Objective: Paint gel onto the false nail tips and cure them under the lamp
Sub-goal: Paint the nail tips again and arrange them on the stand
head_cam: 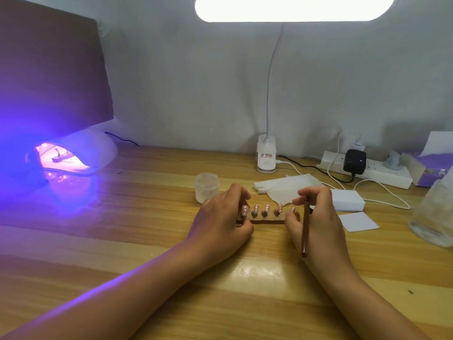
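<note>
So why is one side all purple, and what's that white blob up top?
Head view: the purple is the curing lamp glowing at the left, tinting the table and the left forearm; the white blob is the desk lamp, so bright it's washed out; it also leaves a shiny patch on the wood near the arms.

I see the nail stand (267, 220) at the centre of the table (147, 217); a jar (206, 186) sits just behind its left end, the curing lamp (98, 149) far left, the power strip (382, 174) back right.
</note>
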{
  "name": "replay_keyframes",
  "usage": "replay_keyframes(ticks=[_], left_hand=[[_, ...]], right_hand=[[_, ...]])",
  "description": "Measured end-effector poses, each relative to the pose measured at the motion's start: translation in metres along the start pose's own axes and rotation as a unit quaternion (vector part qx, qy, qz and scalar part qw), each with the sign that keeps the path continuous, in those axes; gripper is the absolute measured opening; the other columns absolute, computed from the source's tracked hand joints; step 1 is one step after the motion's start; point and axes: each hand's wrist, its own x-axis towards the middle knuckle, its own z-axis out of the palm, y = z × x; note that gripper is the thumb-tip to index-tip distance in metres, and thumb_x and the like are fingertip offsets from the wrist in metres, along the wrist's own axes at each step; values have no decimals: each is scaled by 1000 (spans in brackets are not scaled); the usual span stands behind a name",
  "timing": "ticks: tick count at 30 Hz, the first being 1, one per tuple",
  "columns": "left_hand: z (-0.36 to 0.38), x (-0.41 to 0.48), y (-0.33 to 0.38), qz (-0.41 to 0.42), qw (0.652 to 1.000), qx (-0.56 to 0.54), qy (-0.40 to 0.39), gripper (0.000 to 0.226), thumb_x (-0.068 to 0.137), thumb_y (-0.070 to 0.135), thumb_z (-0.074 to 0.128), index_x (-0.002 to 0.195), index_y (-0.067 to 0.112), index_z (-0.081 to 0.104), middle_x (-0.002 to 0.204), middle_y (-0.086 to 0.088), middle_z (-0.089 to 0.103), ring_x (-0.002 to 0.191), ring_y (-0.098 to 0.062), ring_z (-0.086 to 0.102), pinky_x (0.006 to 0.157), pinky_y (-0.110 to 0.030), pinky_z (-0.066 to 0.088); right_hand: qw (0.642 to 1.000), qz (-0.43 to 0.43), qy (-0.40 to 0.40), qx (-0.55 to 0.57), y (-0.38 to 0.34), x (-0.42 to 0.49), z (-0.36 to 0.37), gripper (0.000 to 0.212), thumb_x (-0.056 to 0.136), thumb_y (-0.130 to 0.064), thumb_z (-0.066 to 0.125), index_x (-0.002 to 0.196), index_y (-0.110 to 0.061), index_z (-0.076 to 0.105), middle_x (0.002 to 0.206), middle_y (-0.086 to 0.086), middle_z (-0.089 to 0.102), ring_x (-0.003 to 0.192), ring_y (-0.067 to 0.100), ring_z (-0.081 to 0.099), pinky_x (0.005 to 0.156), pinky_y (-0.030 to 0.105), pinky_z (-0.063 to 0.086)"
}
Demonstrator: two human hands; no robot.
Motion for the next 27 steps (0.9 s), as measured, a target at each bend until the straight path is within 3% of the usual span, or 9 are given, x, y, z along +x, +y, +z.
replay_keyframes(ticks=[6, 10, 17, 23, 27], left_hand=[[1, 0, -1, -14, 1000, 3, -5, 32, 86, 27, 64, 113, 29, 46, 102, 14, 59, 97, -7, 56, 89, -36, 49], [1, 1, -2, -24, 1000, 0, -3, 32, 86, 27, 64, 113, 29, 47, 102, 13, 60, 97, -8, 56, 89, -35, 49], [3, 2, -3, -37, 999, 12, 9, 29, 88, 27, 62, 113, 30, 47, 103, 15, 60, 100, -8, 56, 95, -33, 40], [4, 3, -4, -41, 999, 15, 8, 30, 89, 27, 62, 114, 30, 46, 105, 15, 59, 103, -7, 52, 91, -29, 37], [3, 4, -4, -45, 999, 6, -3, 29, 91, 27, 62, 114, 30, 46, 105, 15, 58, 103, -8, 52, 93, -31, 40]], right_hand=[[1000, 13, 2, 2, 1, 1, 0, 37, 89, -14, 68, 117, -18, 44, 98, -7, 57, 86, 11, 57, 72, 24, 47], [1000, 14, 1, 4, 1, 1, 0, 37, 88, -15, 69, 115, -20, 44, 99, -7, 57, 88, 10, 56, 67, 15, 41], [1000, 16, -1, 14, -1, 0, -1, 39, 87, -16, 70, 111, -24, 40, 100, -4, 59, 89, 13, 58, 72, 22, 45], [999, 23, -3, 31, -2, 1, -1, 38, 87, -14, 71, 110, -21, 41, 90, -10, 55, 86, 12, 59, 74, 27, 50], [999, 24, 1, 35, -1, 1, -1, 38, 86, -16, 71, 108, -22, 42, 86, -10, 55, 82, 6, 57, 71, 24, 46]])
